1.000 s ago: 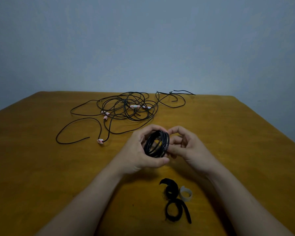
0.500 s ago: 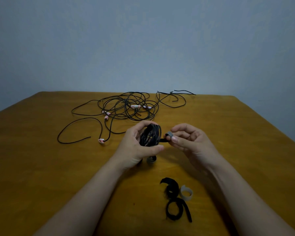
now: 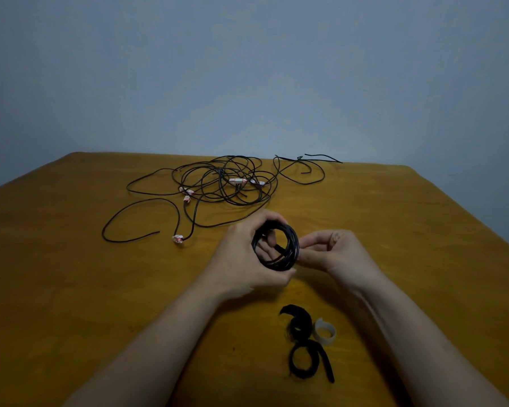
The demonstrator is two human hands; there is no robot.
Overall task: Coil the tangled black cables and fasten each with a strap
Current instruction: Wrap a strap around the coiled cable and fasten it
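Note:
My left hand (image 3: 241, 259) grips a small round coil of black cable (image 3: 288, 254), held on edge above the table with its opening toward me. A dark strap end (image 3: 279, 248) crosses inside the ring. My right hand (image 3: 332, 251) sits against the coil's right side, its fingers curled and pinching at the strap there. A heap of tangled black cables (image 3: 224, 186) with white-and-red tagged ends lies further back. Two black straps (image 3: 300, 324) and a white strap (image 3: 325, 331) lie loose near me.
The wooden table (image 3: 71, 289) runs back to a plain blue-grey wall. One loose cable loop (image 3: 303, 171) reaches the far edge at the right. A single cable curve with a tagged end (image 3: 178, 238) sprawls at the left.
The coil has turned from edge-on to facing me as a full ring. My right hand has moved in close against the coil's right side, and the strap end it held out is now inside the ring.

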